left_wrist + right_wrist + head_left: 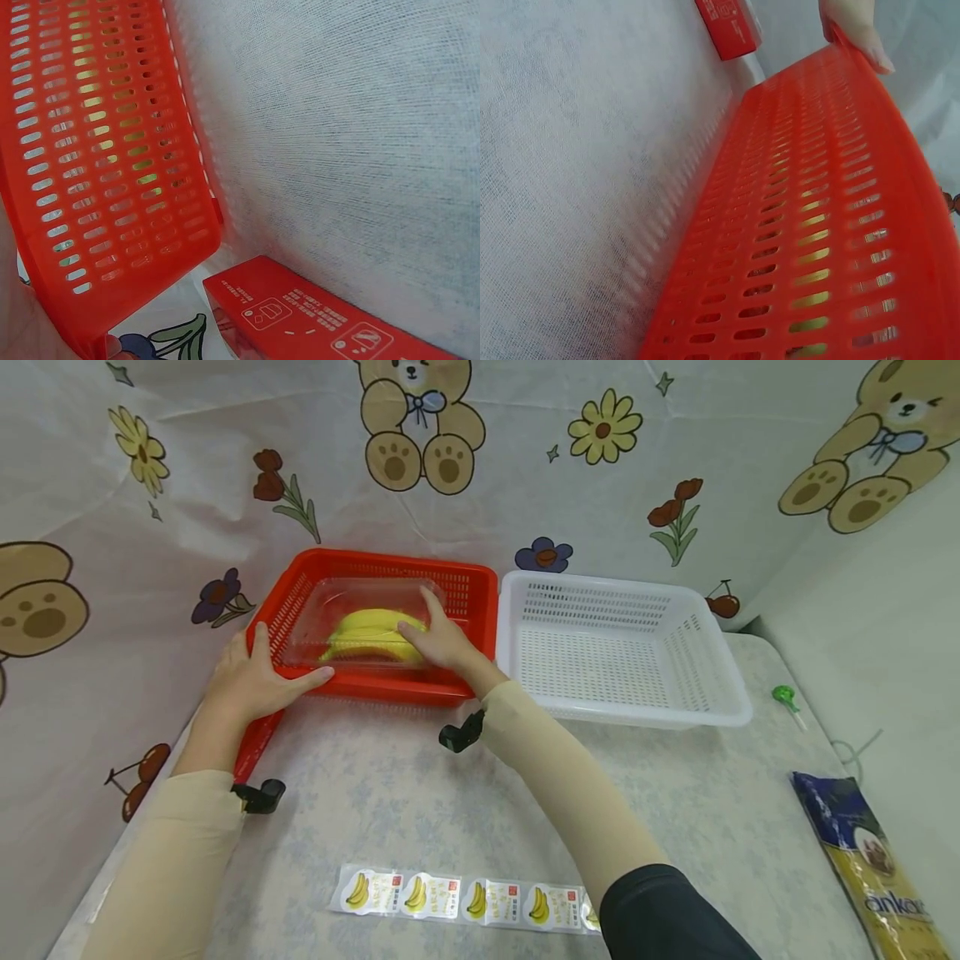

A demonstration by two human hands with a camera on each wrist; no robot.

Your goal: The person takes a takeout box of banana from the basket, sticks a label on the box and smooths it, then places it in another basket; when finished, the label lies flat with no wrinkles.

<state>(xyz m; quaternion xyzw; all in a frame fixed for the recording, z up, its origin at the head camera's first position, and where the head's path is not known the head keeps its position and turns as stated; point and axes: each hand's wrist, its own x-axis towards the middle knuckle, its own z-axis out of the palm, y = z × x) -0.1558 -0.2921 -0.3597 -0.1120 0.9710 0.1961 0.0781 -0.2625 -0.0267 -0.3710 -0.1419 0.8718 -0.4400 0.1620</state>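
In the head view a red plastic basket (pixel 390 685) with slotted walls stands at the back left. Inside it lies a clear plastic box (pixel 311 618) with yellow bananas (pixel 375 631). My left hand (pixel 247 681) grips the basket's front left corner, its thumb along the front rim. The right wrist view also shows that left hand (pixel 855 30) on the corner. Over the right end of the clear box is my right hand (pixel 450 647), thumb and forefinger stretched out on its top; the other fingers are hidden.
A white slotted basket (pixel 615 712) stands right beside the red one. A red carton (pixel 300 315) lies by the left forearm. Banana stickers (pixel 457 897) run along the front. A blue and gold packet (pixel 870 860) and a small green-topped item (pixel 784 695) are at the right.
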